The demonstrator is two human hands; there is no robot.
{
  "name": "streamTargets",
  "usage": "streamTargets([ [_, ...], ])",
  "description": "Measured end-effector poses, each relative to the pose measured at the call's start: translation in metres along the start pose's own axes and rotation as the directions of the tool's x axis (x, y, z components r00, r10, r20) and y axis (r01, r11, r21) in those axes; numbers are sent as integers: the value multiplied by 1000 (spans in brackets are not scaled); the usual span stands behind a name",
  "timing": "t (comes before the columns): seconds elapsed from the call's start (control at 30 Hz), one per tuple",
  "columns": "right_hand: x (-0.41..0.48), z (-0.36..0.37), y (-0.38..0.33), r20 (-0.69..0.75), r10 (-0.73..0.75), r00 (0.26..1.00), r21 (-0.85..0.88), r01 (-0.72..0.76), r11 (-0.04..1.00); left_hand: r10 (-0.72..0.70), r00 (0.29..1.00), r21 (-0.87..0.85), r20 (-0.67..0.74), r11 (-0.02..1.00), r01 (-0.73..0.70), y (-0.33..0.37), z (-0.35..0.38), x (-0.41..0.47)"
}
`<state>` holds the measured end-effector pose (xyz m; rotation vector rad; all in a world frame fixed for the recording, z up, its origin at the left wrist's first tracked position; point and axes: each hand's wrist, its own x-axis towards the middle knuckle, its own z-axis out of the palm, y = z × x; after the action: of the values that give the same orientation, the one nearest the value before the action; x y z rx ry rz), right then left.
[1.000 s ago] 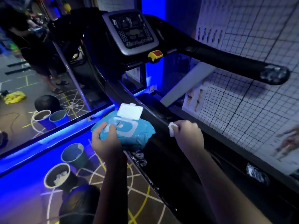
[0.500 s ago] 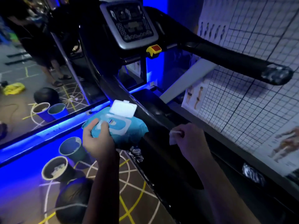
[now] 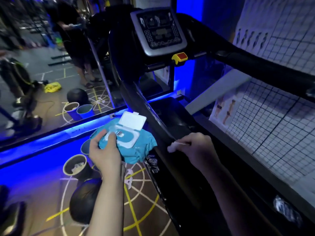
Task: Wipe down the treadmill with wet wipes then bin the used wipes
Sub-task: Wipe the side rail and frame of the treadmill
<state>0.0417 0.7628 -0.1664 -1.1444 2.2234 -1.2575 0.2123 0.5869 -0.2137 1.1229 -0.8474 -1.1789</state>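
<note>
Over the left edge of the black treadmill (image 3: 179, 181) deck: right hand (image 3: 199, 149), knuckles up, fingers curled tight round a small crumpled white wipe (image 3: 173, 147), one end poking out to the left.
Wipe against the frame: sits at the lower end of the black slanted bar (image 3: 150, 113) running down from the console; touching or just above it, cannot tell.
Grip of the left hand (image 3: 105, 150): clasps the near end of a soft teal wet-wipe pack (image 3: 139, 150), thumb on top beside the opening, fingers underneath.
Place of the pack: held in the air just left of the deck's left edge, above the floor.
White flip lid (image 3: 133, 120): stands open, hinged at the pack's far side.
Far end of the treadmill: grey-framed console (image 3: 158, 29), with a yellow-and-red safety key (image 3: 180, 57) just below it.
Right side of the treadmill: black padded handrail (image 3: 264, 68), reaching toward the near right.
Patterned floor (image 3: 136, 210), left of the deck: round dark bin (image 3: 81, 174) with crumpled white wipes inside; second round bin (image 3: 84, 147) just beyond, partly hidden by the left hand.
Dark round ball (image 3: 85, 200): lies near the first bin, partly under the left forearm.
Mirror (image 3: 42, 82): lines the far left above a blue light strip (image 3: 51, 138); reflects two bins, a ball and a standing person.
White grid chart (image 3: 272, 125): covers the right wall, with small body figures printed on it.
</note>
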Motion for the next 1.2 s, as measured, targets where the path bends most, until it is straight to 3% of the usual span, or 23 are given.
streamTargets([
  [0.23, 50, 31, 23, -18, 32, 999, -112, -33, 993, -21, 995, -15, -96, 1000, 19, -2, -9, -19],
  [0.4, 76, 47, 16, -48, 33, 998, -122, -39, 992, -137, 987, -181, -79, 976, 121, -6, -18, -29],
  [0.57, 94, 44, 8, -12, 79, 997, -63, -79, 995, 27, 988, 5, -154, 1000, -27, -2, -7, -30],
  [0.7, 90, 33, 1, 46, 83, 995, -54, -80, 995, -15, 977, -57, -211, 998, 3, 3, -3, -28],
  [0.87, 75, 14, 8, 26, 19, 999, -37, -18, 999, -44, 982, -120, -185, 993, 22, -6, -13, -20],
  [1.2, 95, 41, 10, 13, 71, 997, -61, -70, 996, -79, 986, -111, -148, 992, 63, -6, 11, 4],
])
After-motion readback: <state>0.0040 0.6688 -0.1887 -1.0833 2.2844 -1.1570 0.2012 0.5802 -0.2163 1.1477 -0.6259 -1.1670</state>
